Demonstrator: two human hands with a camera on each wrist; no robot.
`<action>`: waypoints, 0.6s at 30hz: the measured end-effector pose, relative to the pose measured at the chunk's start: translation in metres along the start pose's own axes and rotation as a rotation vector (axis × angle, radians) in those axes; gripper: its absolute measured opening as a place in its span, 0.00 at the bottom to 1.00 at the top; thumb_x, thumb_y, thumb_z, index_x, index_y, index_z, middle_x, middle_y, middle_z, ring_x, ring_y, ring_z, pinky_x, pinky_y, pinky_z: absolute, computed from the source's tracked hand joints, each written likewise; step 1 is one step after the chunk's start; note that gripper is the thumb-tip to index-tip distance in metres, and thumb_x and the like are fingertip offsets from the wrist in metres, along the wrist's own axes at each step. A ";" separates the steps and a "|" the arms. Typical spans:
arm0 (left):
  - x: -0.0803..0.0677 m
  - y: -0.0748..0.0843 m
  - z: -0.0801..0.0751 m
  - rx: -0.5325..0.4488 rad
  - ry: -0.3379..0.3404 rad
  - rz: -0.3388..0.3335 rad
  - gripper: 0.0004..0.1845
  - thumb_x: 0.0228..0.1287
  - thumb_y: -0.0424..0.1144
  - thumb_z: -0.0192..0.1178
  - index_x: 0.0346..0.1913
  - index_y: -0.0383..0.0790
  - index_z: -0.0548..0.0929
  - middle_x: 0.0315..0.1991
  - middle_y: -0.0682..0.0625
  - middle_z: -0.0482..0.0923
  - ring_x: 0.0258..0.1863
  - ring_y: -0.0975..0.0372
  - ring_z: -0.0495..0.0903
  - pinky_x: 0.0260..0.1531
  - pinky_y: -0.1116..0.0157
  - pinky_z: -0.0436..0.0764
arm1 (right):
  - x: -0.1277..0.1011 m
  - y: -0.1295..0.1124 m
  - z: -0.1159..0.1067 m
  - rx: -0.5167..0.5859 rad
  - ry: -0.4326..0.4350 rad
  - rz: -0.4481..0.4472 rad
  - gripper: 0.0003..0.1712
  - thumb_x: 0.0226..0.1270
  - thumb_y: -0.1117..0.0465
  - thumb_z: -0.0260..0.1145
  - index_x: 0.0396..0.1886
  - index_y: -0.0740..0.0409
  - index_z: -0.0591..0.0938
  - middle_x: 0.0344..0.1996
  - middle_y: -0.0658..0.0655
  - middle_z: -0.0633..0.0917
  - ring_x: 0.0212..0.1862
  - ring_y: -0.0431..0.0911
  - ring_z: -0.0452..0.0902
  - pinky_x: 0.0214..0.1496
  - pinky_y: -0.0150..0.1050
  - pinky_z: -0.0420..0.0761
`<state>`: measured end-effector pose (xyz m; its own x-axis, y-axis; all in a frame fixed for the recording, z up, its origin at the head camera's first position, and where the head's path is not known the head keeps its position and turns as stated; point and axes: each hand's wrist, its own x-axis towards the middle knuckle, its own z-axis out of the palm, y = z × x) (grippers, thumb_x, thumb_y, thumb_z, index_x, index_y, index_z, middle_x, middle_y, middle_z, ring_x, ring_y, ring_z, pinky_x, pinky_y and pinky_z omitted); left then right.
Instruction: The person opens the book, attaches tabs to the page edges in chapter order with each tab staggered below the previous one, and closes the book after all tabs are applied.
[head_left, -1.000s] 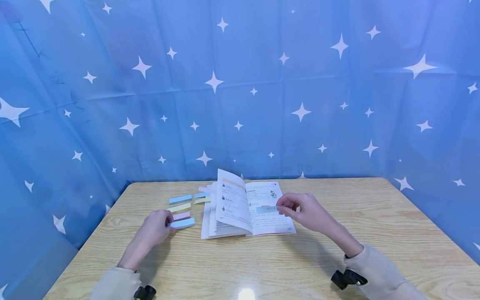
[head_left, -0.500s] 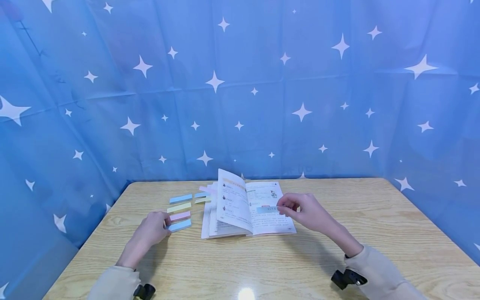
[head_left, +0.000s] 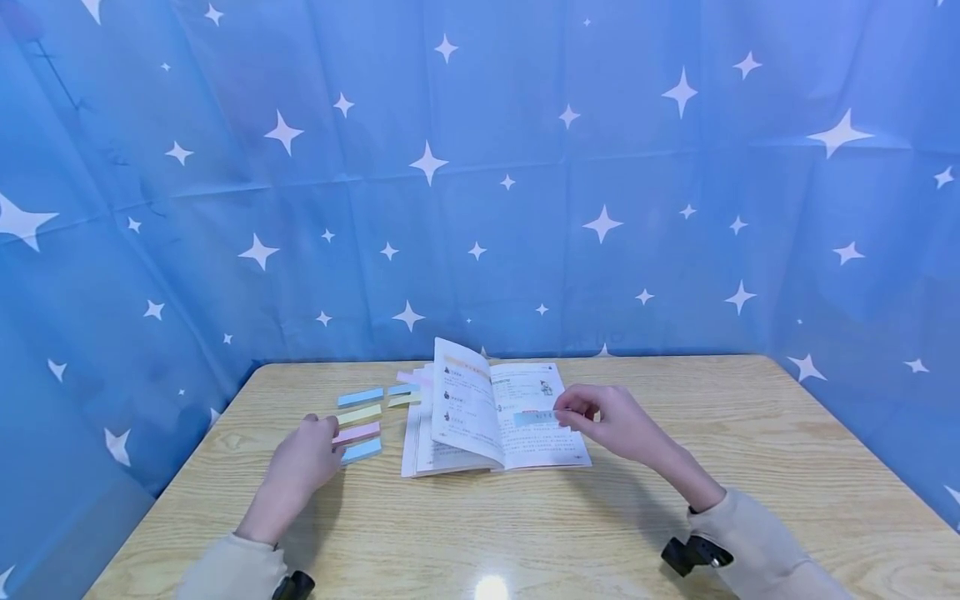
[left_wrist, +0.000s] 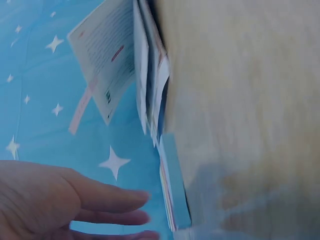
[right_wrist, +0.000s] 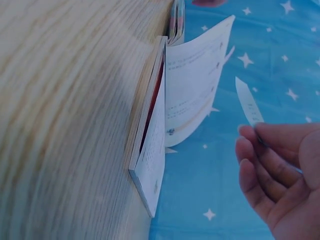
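Grainy wooden table [head_left: 570,525], right hand [head_left: 611,421] pinching thin paper strip [head_left: 534,418], left hand [head_left: 303,462] relaxed beside sticky pads [head_left: 360,451].

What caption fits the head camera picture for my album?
Right hand pinches a blue sticky strip over an open book; left hand rests by the sticky pads.

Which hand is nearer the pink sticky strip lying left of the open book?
Left. The left hand has its fingers beside the pink sticky strip; the right hand is beyond the book.
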<state>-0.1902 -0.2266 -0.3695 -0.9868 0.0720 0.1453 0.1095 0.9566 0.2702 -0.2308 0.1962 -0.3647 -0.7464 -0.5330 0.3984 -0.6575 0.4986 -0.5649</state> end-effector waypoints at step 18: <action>0.006 0.049 0.010 -0.151 0.397 0.245 0.12 0.63 0.26 0.63 0.49 0.33 0.84 0.42 0.40 0.78 0.20 0.63 0.70 0.17 0.65 0.71 | 0.001 -0.001 -0.005 -0.003 0.012 0.020 0.03 0.72 0.63 0.67 0.40 0.56 0.86 0.28 0.45 0.86 0.29 0.37 0.80 0.32 0.35 0.81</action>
<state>-0.1915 -0.1769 -0.3651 -0.8113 0.1484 0.5655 0.3777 0.8713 0.3132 -0.2313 0.1988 -0.3605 -0.7609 -0.5142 0.3958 -0.6425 0.5112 -0.5708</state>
